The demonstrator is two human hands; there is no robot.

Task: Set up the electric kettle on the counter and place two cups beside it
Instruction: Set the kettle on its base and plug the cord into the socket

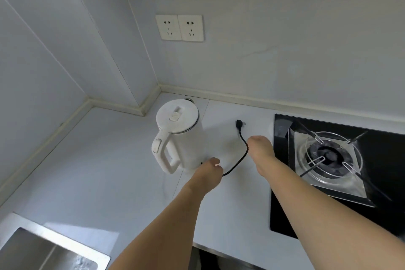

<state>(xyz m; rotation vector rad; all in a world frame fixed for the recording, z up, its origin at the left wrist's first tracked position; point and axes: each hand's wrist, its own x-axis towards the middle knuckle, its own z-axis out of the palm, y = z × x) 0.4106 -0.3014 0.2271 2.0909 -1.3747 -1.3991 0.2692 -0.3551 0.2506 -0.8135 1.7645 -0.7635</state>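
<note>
The white kettle stands upright on the counter near the back corner, lid shut, handle toward the camera. Its black cord curves across the counter to a loose plug lying below two wall sockets. A gas hob sits just right of the cord; a steel sink is cut off at lower left. The left hand is at the kettle's base, the right hand over the cord; fingers are hidden, so neither grip can be told.

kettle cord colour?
Black, cord and plug alike; head view, lying on the pale counter.
</note>
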